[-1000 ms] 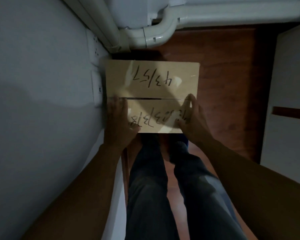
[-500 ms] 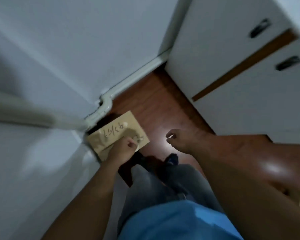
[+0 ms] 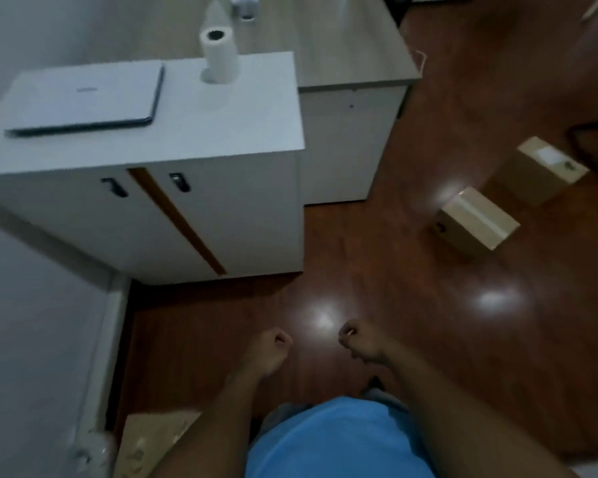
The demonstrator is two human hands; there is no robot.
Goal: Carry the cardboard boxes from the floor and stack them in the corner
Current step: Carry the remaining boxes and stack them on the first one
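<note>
A cardboard box with handwriting [image 3: 149,439] lies in the corner at the bottom left, against the wall, partly hidden by my left arm. Two more cardboard boxes stand on the wooden floor to the right: a taped one [image 3: 475,217] and, farther away, one with a white label [image 3: 542,169]. My left hand [image 3: 271,348] and my right hand [image 3: 358,341] are curled into loose fists over bare floor, holding nothing, well short of both boxes.
A white cabinet [image 3: 194,215] stands at the left with a shut laptop [image 3: 83,100] and a paper roll [image 3: 218,55] on top. A grey desk [image 3: 346,81] stands behind it. White trunking [image 3: 113,339] runs along the wall base.
Both hands have let go of the box in the corner and closed into fists. My view has swung right, away from the corner, bringing the cabinet and the two floor boxes into sight.
</note>
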